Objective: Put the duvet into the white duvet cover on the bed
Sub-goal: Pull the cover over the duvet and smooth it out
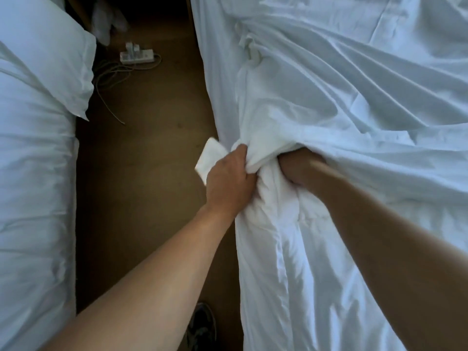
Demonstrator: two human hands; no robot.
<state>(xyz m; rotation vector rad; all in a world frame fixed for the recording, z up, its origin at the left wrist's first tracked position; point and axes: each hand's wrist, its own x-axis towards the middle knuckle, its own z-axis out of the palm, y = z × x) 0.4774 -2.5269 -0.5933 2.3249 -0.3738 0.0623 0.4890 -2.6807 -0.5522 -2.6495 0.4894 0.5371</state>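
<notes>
The white duvet cover (354, 92) lies wrinkled over the bed on the right. Its open edge runs across the middle of the view. The padded white duvet (283, 249) hangs bunched at the bed's left side, below that edge. My left hand (229, 178) grips a bunch of white fabric at the bed's edge, and a small white corner sticks out past the knuckles. My right hand (298, 165) is pushed into the cover's opening beside it. Fabric hides its fingers, so only the wrist and the back of the hand show.
A second bed with a white pillow (45, 62) fills the left side. Between the beds runs a strip of brown carpet (141, 173), with a white power strip (136, 55) and loose cables at its far end. My shoe (202, 325) shows at the bottom.
</notes>
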